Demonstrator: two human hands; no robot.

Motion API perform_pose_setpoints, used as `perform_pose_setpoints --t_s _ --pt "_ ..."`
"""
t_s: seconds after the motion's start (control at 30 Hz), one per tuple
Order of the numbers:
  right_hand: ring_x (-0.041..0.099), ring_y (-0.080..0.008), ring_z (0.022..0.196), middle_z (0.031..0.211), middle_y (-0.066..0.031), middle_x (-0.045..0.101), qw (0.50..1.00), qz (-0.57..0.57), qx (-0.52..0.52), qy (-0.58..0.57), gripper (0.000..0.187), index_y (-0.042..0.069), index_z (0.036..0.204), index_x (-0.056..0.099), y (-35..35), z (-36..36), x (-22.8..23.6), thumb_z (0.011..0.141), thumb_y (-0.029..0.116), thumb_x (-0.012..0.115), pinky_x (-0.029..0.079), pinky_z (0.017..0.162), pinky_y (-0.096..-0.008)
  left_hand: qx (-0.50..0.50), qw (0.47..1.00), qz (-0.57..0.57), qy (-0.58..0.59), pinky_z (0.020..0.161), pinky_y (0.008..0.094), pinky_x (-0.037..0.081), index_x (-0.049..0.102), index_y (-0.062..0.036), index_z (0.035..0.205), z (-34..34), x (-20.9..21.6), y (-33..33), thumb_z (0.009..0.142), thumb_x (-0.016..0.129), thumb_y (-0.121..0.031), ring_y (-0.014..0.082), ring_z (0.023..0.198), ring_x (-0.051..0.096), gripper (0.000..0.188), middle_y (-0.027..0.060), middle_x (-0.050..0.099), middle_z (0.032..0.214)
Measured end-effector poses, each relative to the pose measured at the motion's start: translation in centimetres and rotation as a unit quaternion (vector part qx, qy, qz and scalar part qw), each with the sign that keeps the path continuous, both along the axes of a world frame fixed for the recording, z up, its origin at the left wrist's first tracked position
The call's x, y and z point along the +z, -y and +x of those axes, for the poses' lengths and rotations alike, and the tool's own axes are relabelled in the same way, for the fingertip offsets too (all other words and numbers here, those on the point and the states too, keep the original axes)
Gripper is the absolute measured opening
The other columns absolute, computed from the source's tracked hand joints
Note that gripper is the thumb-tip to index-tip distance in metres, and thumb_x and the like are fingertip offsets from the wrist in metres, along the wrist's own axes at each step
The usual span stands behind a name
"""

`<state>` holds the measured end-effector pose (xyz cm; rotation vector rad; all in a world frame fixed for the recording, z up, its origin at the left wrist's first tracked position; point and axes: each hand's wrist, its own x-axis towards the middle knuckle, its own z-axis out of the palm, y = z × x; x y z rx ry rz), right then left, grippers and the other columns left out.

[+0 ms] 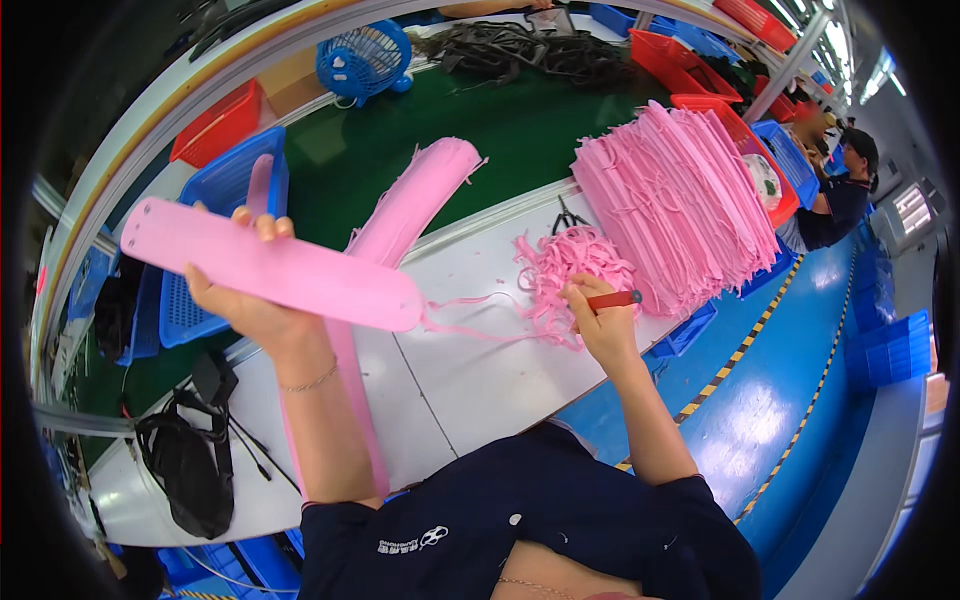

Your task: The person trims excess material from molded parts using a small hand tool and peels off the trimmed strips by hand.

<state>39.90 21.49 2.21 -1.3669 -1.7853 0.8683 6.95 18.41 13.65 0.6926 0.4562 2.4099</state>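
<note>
My left hand [240, 300] grips a long, flat pink strip [285, 265] with rounded ends and small holes at its left end. My right hand [605, 325] is closed around a small tool with a red-brown handle [615, 299]; its working end is hidden by the fingers. Thin pink trimmings run from the strip's right end toward a tangled heap of pink offcuts [580, 265] beside my right hand. Behind that heap lie black-handled snips [568, 217]. A tall stack of pink strips with frayed edges [680, 205] stands at the right. Beyond my left hand lies another pink bundle [425, 195].
A blue basket [225, 185] with a pink piece in it stands at the left, near a red bin [215, 122]. A blue fan [365, 62] and black straps [520, 50] sit at the back. A black bag [190, 470] lies front left. Another person [845, 195] sits at right.
</note>
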Motion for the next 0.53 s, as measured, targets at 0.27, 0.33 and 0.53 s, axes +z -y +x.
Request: perform_pose_setpoints --t_s 0.27,0.33,0.53 --pt "0.047 -0.0058 0.060 0.066 0.0013 0.052 0.965 -0.087 0.148 -0.198 0.018 -0.003 0.098 0.065 3.0 -6.5 5.4 0.089 0.011 0.059 0.036 0.055 -0.0220 -0.038 0.999 -0.021 -0.009 0.067 0.0343 0.049 0.044 -0.0121 0.118 4.4 0.1 -1.6 0.094 0.034 -0.049 0.0168 0.067 0.055 0.046 0.0090 0.057 0.089" --pt "0.045 -0.0053 0.057 0.063 0.0031 0.050 0.963 -0.094 0.203 -0.154 0.017 -0.003 0.097 0.064 3.2 -7.0 5.2 0.088 0.011 0.061 0.034 0.052 -0.0226 -0.064 0.996 -0.054 0.022 0.063 0.0316 0.047 0.039 -0.0096 0.129 5.3 0.2 -1.7 0.094 0.030 -0.049 0.0144 0.065 0.053 0.054 0.0090 0.056 0.088" --pt "0.066 -0.0112 0.078 0.081 -0.0060 0.070 0.967 -0.061 0.161 -0.186 0.012 0.007 0.097 0.064 -0.5 -4.3 1.5 0.087 0.007 0.057 0.049 0.066 -0.0244 -0.092 0.981 -0.149 -0.084 0.067 0.0332 0.048 0.025 -0.0116 0.145 0.6 -1.3 0.7 0.092 0.034 -0.055 0.0182 0.063 0.053 0.069 0.0073 0.056 0.085"
